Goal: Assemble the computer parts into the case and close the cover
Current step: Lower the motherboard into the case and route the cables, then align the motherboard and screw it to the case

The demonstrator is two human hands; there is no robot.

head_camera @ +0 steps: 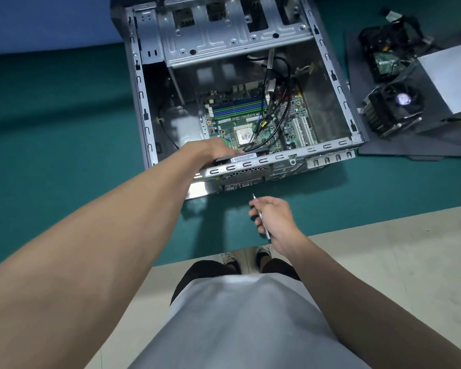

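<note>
An open grey computer case (144,107) lies on a green mat, its cover off. Inside it sits a green motherboard (282,121) with a bare CPU (245,135), blue memory slots and loose black cables. My left hand (210,151) reaches over the case's near rim and grips a black part with a white label (244,157), a rear fan by its look, just inside the back panel. My right hand (276,217) hovers in front of the case above the mat and holds a thin silver screwdriver (261,218), tip pointing up toward the back panel.
To the right of the case, on a dark panel (399,147), stand a CPU cooler with fan (394,107), a grey power supply (455,83) and a drive with tangled cables (389,54). The green mat (64,129) ends at the table's near edge; my shoes show on the floor below.
</note>
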